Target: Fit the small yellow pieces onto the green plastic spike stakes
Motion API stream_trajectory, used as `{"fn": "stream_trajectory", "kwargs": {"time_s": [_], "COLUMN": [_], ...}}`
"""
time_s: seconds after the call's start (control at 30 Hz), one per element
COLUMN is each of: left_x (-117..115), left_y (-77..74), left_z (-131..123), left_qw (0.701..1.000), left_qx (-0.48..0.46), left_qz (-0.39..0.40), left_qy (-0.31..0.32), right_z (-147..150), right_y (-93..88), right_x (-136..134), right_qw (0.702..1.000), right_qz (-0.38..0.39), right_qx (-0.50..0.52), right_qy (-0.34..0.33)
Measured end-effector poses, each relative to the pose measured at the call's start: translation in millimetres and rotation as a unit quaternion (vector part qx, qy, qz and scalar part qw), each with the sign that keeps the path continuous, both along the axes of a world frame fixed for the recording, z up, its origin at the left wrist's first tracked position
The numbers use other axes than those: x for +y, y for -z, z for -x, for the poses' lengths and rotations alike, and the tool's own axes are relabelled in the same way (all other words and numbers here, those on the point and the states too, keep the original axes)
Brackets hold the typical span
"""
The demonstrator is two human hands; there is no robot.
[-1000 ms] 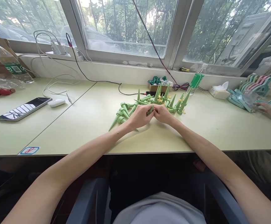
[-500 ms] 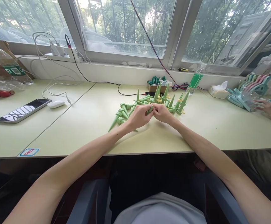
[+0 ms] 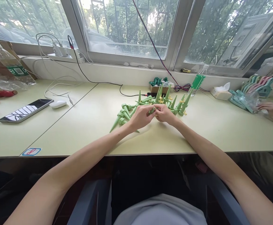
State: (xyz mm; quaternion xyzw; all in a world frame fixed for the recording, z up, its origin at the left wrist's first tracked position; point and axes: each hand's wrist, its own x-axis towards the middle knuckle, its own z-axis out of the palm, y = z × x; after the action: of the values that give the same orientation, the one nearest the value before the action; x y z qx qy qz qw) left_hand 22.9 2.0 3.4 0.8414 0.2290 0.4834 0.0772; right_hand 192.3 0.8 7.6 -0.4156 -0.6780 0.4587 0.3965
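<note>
My left hand (image 3: 141, 116) is closed round a green plant watering spike (image 3: 152, 110), of which only a short part shows between the fingers. Pressed against it from the other side, my right hand (image 3: 164, 113) is closed in a pinch, and its fingertips hide what they grip. Just left of my hands lie several loose green watering spikes (image 3: 120, 114). Behind and to the right, several more spikes (image 3: 185, 103) stand point up, with small yellow valves (image 3: 161, 100) on them.
At the back stand a small box (image 3: 154, 89) and a green-labelled bottle (image 3: 197, 82). A phone (image 3: 25, 111) and a white mouse (image 3: 58, 104) lie left. On the right are a tissue box (image 3: 221, 93), plastic hangers (image 3: 258, 86) and another person's hand (image 3: 269, 108).
My hands stay together at the same spot with the spike, hardly moving. The view has shifted slightly. The other person's hand at the right has moved a little.
</note>
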Motion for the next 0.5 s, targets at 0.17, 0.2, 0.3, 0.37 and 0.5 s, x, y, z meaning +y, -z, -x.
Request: {"fn": "stream_trajectory", "kwargs": {"time_s": [0.17,0.2,0.3,0.37,0.5], "left_x": [3.1,3.1,2.9,2.7,0.6], "left_y": [2.8,2.8,2.6,2.4,-0.3], "left_z": [2.6,3.1,4.0,3.7,1.9], "left_qw": [0.998,0.997,0.995,0.996,1.0], "left_qx": [0.026,0.033,0.047,0.047,0.014], "left_qz": [-0.057,-0.067,-0.08,-0.072,-0.005], "left_qy": [0.01,0.014,0.021,0.019,-0.012], "right_z": [0.0,-0.4,-1.5,-1.2,2.1], "right_y": [-4.4,-4.4,-3.0,-1.5,1.8], "right_x": [-2.3,-2.2,-2.0,-1.8,-0.4], "right_qw": [0.999,0.999,0.999,0.999,1.0], "right_qz": [0.034,0.035,0.038,0.036,0.008], "right_qx": [0.018,0.02,0.026,0.028,0.023], "right_qy": [-0.004,-0.006,-0.013,-0.017,0.014]}}
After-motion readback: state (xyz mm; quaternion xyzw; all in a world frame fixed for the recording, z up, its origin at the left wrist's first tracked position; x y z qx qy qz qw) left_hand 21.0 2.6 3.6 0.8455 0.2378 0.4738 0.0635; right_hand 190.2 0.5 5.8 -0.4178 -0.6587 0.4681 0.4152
